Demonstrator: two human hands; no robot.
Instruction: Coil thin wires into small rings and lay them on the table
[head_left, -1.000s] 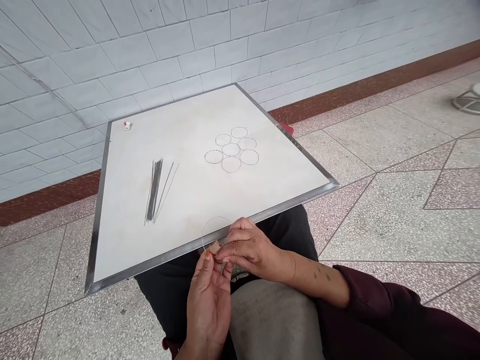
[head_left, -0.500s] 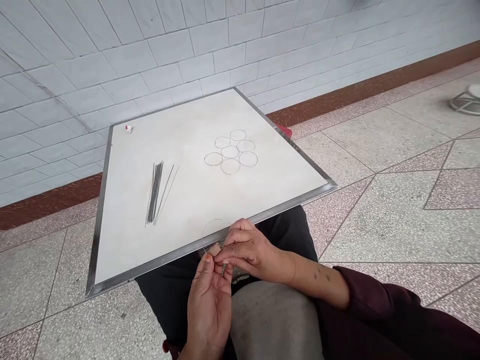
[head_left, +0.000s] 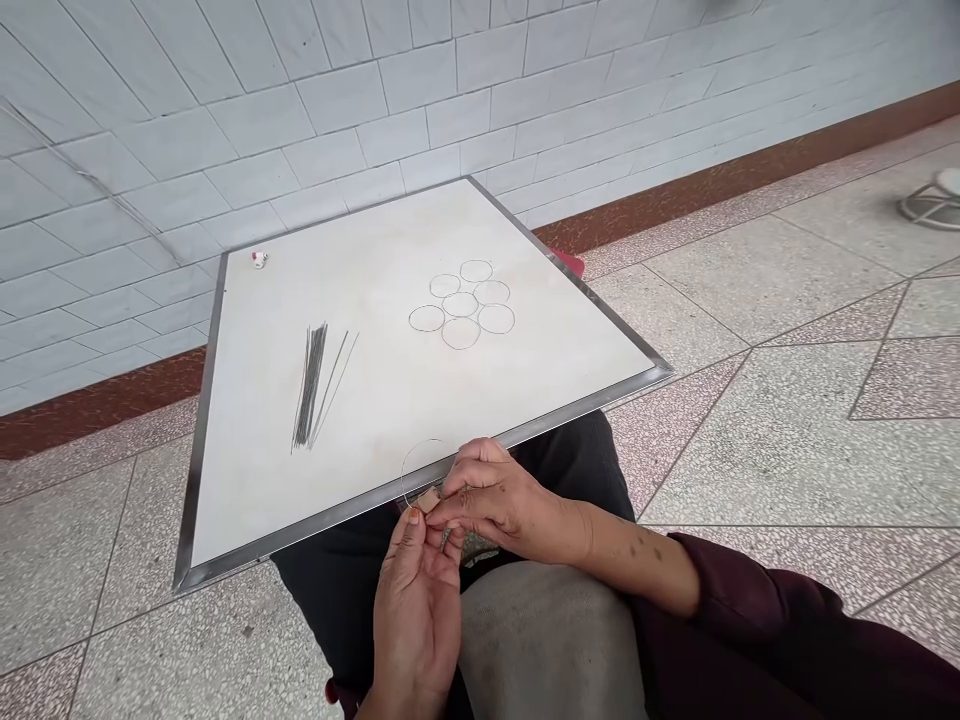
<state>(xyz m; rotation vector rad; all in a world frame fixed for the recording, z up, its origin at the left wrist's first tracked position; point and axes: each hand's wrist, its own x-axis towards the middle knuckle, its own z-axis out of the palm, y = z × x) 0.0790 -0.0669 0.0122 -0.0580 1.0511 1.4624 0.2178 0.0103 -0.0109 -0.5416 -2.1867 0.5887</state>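
A thin wire (head_left: 403, 465) bent into a ring stands up over the table's near edge, its lower end pinched between thumb and finger of my left hand (head_left: 418, 600). Close against it, my right hand (head_left: 510, 505) is closed with its fingertips at the same spot. A small tan piece (head_left: 428, 500), perhaps cardboard or tape, shows at the right fingertips. Where the wire's other end goes is hidden behind my right fingers. Several finished-looking wire rings (head_left: 460, 304) lie grouped on the white table (head_left: 367, 260).
A bundle of straight dark wires (head_left: 309, 390) lies on the table's left half, with a few loose wires (head_left: 334, 385) beside it. A small white and red object (head_left: 259, 260) sits at the far left corner. The metal rim (head_left: 315, 525) borders the table; a stool (head_left: 934, 207) stands far right.
Both hands have stayed together at the table edge. The wire ring and the tan piece have shifted very slightly left, and my right fingers have moved a little.
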